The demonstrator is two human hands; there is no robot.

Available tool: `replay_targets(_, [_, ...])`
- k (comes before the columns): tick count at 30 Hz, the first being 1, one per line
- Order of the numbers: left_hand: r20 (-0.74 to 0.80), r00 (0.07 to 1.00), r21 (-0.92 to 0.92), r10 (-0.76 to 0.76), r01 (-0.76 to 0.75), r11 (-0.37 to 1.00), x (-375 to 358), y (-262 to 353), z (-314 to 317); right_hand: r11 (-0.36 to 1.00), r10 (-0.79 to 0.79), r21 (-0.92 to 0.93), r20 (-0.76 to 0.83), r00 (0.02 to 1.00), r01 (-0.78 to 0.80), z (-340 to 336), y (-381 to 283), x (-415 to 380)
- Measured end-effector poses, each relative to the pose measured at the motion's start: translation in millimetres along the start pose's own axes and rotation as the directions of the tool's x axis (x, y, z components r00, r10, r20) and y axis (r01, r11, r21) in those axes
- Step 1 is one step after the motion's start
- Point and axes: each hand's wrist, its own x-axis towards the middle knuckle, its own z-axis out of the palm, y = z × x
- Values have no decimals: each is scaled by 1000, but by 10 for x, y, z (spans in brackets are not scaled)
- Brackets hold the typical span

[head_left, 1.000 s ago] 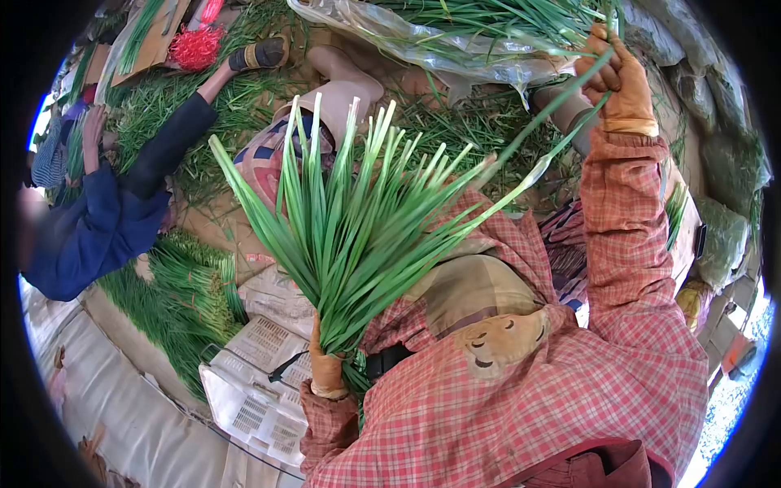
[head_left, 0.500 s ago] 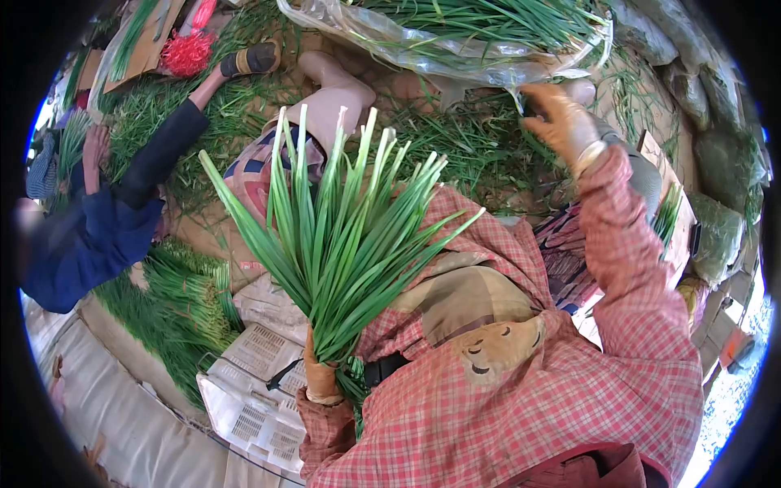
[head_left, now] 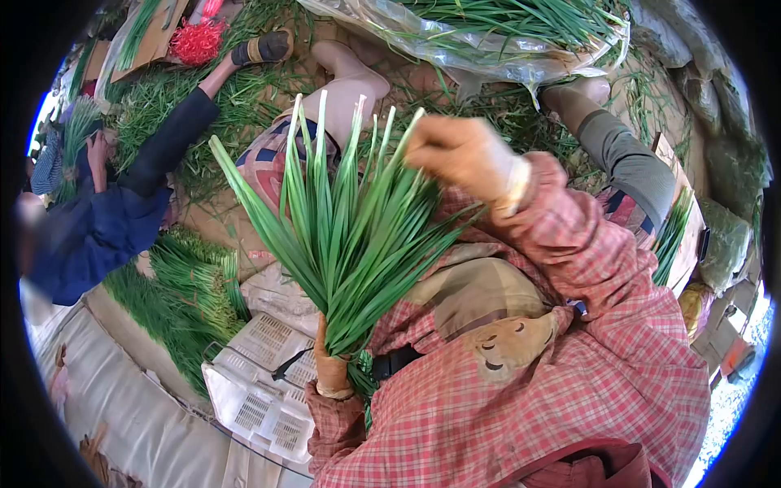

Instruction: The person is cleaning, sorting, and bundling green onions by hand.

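- Currently the left hand (head_left: 331, 368) is clamped round the base of a bunch of green onion leaves (head_left: 346, 220), which fans upward over the person's lap, well above the ground.
- The right hand (head_left: 465, 154) is closed in a pinch at the upper right edge of the fan, touching the leaf tips; whether it has a single leaf or a few I cannot tell, it's blurred.
- To do this well, I'd judge: hold the base grip tight so the stalks don't slide, keep the bunch upright, and work one leaf at a time from the outer edge inward.
- Pull any bad leaf down along its length, not sideways, or it will likely snap and leave a stub.
- Risk: the fan is wide, so a loose base grip would let it splay.
- Nearby: a white plastic crate (head_left: 259, 398) just below the left hand, a pile of bunched onions (head_left: 191, 285) on the ground at the left, and a clear plastic bag of greens (head_left: 488, 37) at the top edge.
- Another person's blue sleeve (head_left: 98, 228) is at the left, well apart.
- Versus a second ago: the right hand was stretched up to the bag at the top right, holding a long leaf; half a second ago it was open near the bag's edge. Now it has come back to the bunch.
- The left hand and bunch have barely shifted.
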Motion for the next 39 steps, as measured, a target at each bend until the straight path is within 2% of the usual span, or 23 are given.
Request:
replay_targets(1, [12,1000,24,16,-17,1000,-4,-7,-9,999,-7,31,-155,988,12,-137,83,-62])
replay_targets(2, [21,999,49,35,-36,998,8,-12,-13,998,-22,-64,-286,958,4,-352,213,-103])
replay_targets(3, [31,998,73,52,-54,996,9,-13,-10,971,92,-166,-407,909,-173,-628,277,-153])
replay_targets(4, [42,997,93,66,-69,993,21,-17,-12,913,56,-327,-489,870,-243,-985,553,-183])
replay_targets(5, [43,997,89,58,-61,994,24,-9,-19,757,-127,-586,-565,815,-289,-1344,964,-232])
replay_targets(6, [47,997,89,58,-62,994,29,-15,-18,481,77,-693,-577,813,-537,-1536,951,-271])
replay_targets(7, [43,999,50,22,-24,998,44,4,-15,328,233,-794,-456,859,-511,-1660,971,-305])
replay_targets(9, [37,998,-25,-53,54,998,68,44,-9,536,-5,-788,-362,932,-303,-1455,878,-277])
replay_targets(11, [2,997,-71,-73,73,995,77,55,26,798,-221,-597,-169,960,79,-1075,650,-27])
replay_targets(13, [-17,996,-90,-91,89,992,109,60,67,946,-185,-253,93,978,203,-745,418,191])
replay_targets(15, [-10,996,-75,-90,89,993,146,76,87,967,-218,-79,234,948,242,-467,442,318])
replay_targets(16, [-3,996,-62,-90,89,994,167,82,94,987,-161,66,274,948,149,-429,461,353])
replay_targets(18, [7,996,-43,-91,92,995,186,85,102,941,-65,331,383,922,-72,-402,498,396])
replay_targets(19, [8,995,-40,-95,95,995,191,86,101,936,-51,349,284,958,-54,-480,504,383])
replay_targets(22, [9,995,-33,-101,102,994,226,84,117,942,-31,335,61,998,9,-890,461,236])
replay_targets(25, [14,994,-20,-106,106,994,260,94,137,937,-22,339,-179,984,82,-1279,571,24])
replay_targets(26, [14,994,-18,-105,105,994,266,91,140,984,-128,100,-160,979,145,-1402,892,4])
replay_targets(27, [16,994,-18,-106,107,994,254,87,136,960,-156,-259,-170,973,109,-1329,901,-69])
replay_targets(28, [19,994,-14,-112,112,994,261,91,145,811,-186,-582,-171,968,53,-1204,855,-190])
replay_targets(29, [22,993,-10,-113,113,994,277,93,151,558,-214,-830,-163,963,-16,-1079,789,-312])
replay_targets(31, [20,993,-8,-115,116,993,268,93,170,856,-277,-489,-166,946,165,-632,546,-431])
replay_targets(35, [23,993,5,-115,115,993,274,94,190,795,-303,-564,-49,952,224,-70,310,-299])
replay_targets(39, [39,993,13,-111,110,994,265,97,206,802,-282,-526,87,956,284,-1,420,-212])
